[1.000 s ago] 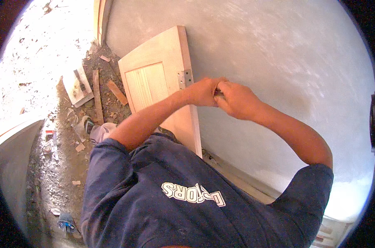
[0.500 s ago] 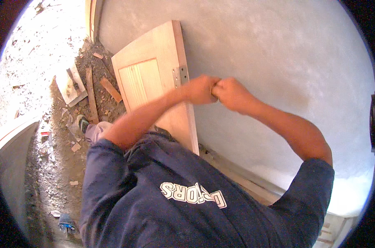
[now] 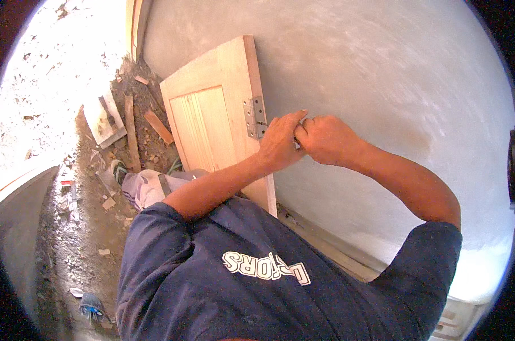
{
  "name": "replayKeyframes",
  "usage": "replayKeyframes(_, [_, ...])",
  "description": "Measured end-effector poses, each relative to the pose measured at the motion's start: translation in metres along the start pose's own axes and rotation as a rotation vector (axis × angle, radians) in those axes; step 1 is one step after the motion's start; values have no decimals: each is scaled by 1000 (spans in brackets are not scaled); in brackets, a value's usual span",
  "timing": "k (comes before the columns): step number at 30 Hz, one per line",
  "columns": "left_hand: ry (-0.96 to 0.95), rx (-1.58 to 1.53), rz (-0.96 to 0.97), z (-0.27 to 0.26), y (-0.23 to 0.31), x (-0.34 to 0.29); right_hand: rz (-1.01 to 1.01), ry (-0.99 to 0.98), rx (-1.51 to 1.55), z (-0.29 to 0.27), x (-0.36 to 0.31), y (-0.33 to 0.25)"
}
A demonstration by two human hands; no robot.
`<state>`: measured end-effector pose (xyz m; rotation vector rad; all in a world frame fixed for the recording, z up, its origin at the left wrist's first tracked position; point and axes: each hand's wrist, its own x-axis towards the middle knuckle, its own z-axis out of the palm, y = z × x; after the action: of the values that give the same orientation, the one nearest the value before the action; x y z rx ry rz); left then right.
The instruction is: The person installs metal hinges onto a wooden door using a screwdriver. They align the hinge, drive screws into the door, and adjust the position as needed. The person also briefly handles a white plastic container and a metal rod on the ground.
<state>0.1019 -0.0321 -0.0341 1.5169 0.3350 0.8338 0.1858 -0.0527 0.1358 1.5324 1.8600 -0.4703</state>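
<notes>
A pale wooden door panel (image 3: 212, 119) leans against a grey plastered wall (image 3: 382, 74). A metal hinge (image 3: 254, 116) is fixed on its right edge. My left hand (image 3: 280, 142) rests on that edge just below the hinge, fingers curled toward my right hand. My right hand (image 3: 325, 139) is a closed fist pressed against the left one, wrapped around a thin tool (image 3: 296, 140) whose tip barely shows between the hands. What my left fingers pinch is hidden. My dark blue shirt (image 3: 257, 284) fills the lower part of the view.
Wood offcuts (image 3: 158, 126) and a flat board (image 3: 104, 119) lie on the dirt floor left of the door. My shoe (image 3: 118, 169) stands among the rubble. A pale strip (image 3: 325, 244) runs along the wall's foot.
Both hands stay together at the door's hinge edge, shifting only slightly. The left hand's fingers now stretch further toward the right fist.
</notes>
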Motion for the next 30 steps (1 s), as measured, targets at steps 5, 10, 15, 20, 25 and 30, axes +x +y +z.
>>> replayKeyframes(5, [-523,-3,-92,-11,-6,29,517,41,620,7,2,-12])
replayKeyframes(10, [-846,-157,51,-31,-9,73,569,-82,764,-10,9,0])
replayKeyframes(15, [-417,-151,-103,-29,1,32,241,195,117,0,-8,-17])
replayKeyframes(20, [-130,-137,-32,-12,-7,8,-12,113,-92,0,-4,-12])
replayKeyframes(25, [-35,-32,3,4,-9,-1,46,82,1,9,-1,-11])
replayKeyframes(30, [-647,-54,-26,-19,-26,48,604,-26,733,-4,14,-16])
